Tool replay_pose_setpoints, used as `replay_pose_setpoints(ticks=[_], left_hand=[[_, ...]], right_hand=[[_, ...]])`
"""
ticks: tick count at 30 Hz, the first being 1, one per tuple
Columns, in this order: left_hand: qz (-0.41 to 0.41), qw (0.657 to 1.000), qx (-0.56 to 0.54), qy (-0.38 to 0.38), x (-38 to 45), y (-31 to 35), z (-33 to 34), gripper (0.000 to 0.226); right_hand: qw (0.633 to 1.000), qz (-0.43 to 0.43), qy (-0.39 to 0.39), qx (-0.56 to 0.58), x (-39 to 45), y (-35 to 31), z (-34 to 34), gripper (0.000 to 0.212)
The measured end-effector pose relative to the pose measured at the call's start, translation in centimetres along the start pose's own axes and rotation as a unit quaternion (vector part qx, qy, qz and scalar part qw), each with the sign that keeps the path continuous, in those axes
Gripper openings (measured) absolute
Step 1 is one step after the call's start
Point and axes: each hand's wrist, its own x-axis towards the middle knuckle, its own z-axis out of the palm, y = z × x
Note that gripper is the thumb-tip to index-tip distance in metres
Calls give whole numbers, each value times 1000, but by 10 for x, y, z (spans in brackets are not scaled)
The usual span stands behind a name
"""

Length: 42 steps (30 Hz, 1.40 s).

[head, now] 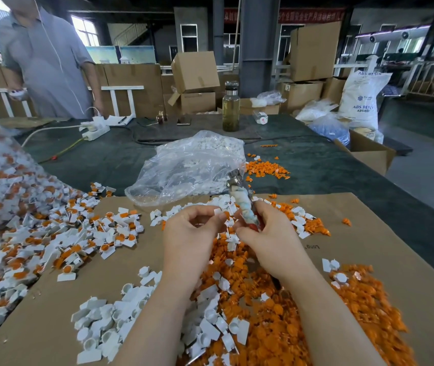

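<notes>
two firm grips: left fingers (pixel 212 218) pinching a white piece (pixel 217 211), right fingers (pixel 246 231) curled round the taped tool (pixel 245 204); join squarely between them.

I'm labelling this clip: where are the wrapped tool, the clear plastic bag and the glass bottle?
wrapped tool (pixel 245 206): head view, on its taped handle.
clear plastic bag (pixel 184 170): head view, on the crumpled film at its middle.
glass bottle (pixel 231 113): head view, on its liquid-filled body.

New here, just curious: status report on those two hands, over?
Left hand pinching small white piece. Right hand gripping wrapped tool, head up. Orange and white parts heaped below; plastic bag just behind.
</notes>
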Motion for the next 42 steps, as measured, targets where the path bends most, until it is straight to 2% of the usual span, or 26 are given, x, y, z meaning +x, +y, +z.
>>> replay_pose_setpoints(ticks=[5,9,18,24,38,42], left_hand=[[-30,994,-102,1,2,2,-3,10],[-41,985,-166,7,4,2,-6,7],[-46,977,-207,3,5,3,-7,6],[-53,974,-221,0,7,4,-8,7],[-41,975,-219,22,7,2,-6,9],[-64,972,-225,17,9,2,-7,9]], right_hand=[[996,23,-83,10,-2,0,-9,15],[992,49,-118,-22,-3,0,-14,16],[981,27,-178,-73,-3,1,-9,13],[981,-2,-169,-91,-3,3,-6,4],[982,-12,-148,-114,-4,7,4,14],[981,-21,-143,-130,-4,7,5,14]])
